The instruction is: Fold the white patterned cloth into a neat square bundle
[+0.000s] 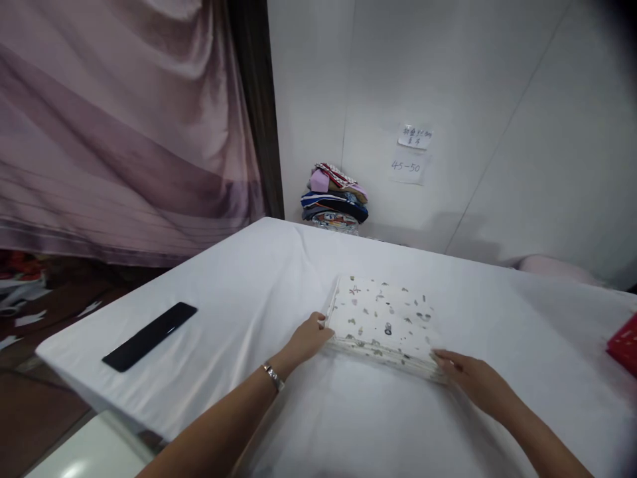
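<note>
A folded white cloth (383,312) with a small grey-green and brown print lies on the white-covered table, several layers showing along its near edge. My left hand (311,335) grips its near left corner, thumb on top and fingers curled at the side. At the near right corner, my right hand (462,372) pinches the layers between thumb and fingers; part of the fingertips is hidden beneath the fold. A silver bracelet or watch (273,376) circles my left wrist.
On the table's left lies a flat black object (150,336). Stacked folded fabrics (336,199) stand behind the far edge, below handwritten papers (409,159) on the wall. Something red (624,345) is at the right edge. A pink curtain (124,133) hangs at left.
</note>
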Action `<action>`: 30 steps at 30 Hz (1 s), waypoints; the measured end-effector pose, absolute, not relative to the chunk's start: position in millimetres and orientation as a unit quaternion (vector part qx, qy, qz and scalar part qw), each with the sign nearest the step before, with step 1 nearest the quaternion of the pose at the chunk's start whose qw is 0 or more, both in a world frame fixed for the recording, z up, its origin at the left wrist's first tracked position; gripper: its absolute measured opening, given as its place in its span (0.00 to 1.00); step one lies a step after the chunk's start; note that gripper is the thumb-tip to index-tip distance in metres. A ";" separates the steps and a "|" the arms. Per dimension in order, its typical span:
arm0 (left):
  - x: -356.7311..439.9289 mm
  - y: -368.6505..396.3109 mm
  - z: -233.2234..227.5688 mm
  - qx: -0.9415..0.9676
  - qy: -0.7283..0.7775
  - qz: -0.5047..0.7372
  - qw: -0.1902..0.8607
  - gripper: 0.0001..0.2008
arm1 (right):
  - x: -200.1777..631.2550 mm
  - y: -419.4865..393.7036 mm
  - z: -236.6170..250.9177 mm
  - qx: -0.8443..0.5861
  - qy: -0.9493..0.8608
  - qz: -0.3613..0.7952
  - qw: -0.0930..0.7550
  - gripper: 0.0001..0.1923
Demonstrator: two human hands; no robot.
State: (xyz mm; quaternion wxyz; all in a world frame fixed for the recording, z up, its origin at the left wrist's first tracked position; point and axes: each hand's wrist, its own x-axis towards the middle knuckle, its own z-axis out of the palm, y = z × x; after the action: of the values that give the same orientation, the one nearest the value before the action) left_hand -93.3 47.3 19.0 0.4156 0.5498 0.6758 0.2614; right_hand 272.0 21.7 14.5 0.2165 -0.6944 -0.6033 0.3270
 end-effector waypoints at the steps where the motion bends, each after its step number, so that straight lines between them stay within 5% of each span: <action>1: -92.9 47.1 19.4 0.554 0.678 0.255 0.410 0.20 | 268.2 24.8 20.5 -0.690 -0.630 0.278 0.222 0.15; 7: -88.5 45.2 15.3 0.576 0.694 0.227 0.368 0.15 | 206.0 49.5 35.8 -0.531 -0.796 0.146 0.249 0.23; 14: -94.9 44.4 3.9 0.585 0.681 0.244 0.366 0.17 | 176.3 54.8 -18.1 -0.469 -0.881 0.053 0.039 0.32; 23: -75.2 109.8 25.6 0.622 0.694 0.271 0.243 0.10 | 175.2 55.8 -18.3 -0.479 -0.877 0.032 0.005 0.33; 30: -60.1 137.6 12.9 0.588 0.729 0.262 0.232 0.15 | 177.0 55.9 -24.8 -0.474 -0.880 0.026 0.027 0.32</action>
State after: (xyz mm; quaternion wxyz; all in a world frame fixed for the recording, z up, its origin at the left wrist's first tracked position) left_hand -60.1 137.6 12.9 0.2324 0.5884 0.7287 0.2622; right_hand 177.0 55.9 -24.8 0.0271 -0.4737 -0.8799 0.0255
